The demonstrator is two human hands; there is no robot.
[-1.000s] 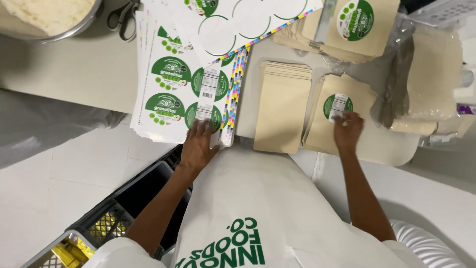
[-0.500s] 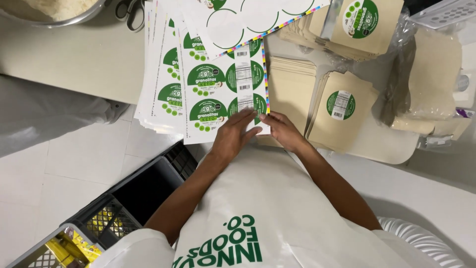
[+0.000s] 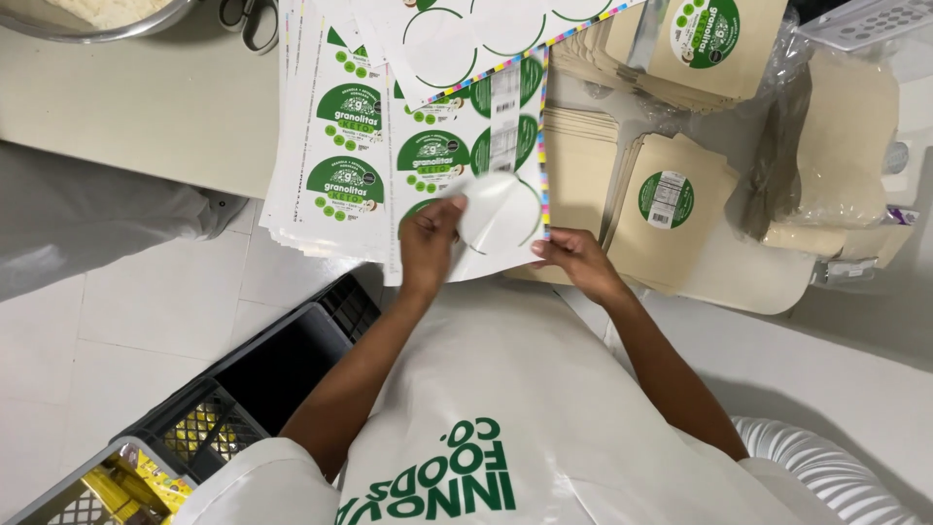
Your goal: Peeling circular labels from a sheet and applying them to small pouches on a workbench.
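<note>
A stack of sticker sheets [image 3: 389, 146] with round green labels hangs over the table's near edge. My left hand [image 3: 428, 243] pinches a round sticker [image 3: 486, 216], its white back turned up, peeled off the top sheet's lower right corner. My right hand [image 3: 575, 261] grips that sheet's bottom right edge. Just right of my hands lies a beige paper pouch [image 3: 671, 209] with a round green label stuck on it, on top of a pile of plain pouches [image 3: 573, 165].
More labelled pouches [image 3: 709, 49] lie at the back right beside clear plastic bags [image 3: 836, 146] of pouches. Scissors [image 3: 248, 15] and a metal bowl [image 3: 107, 19] sit at the back left. A black crate [image 3: 253, 379] stands on the tiled floor below.
My right hand left the labelled pouch and came to the sheet's edge. My left hand slid right and lifted a round sticker off the sheet.
</note>
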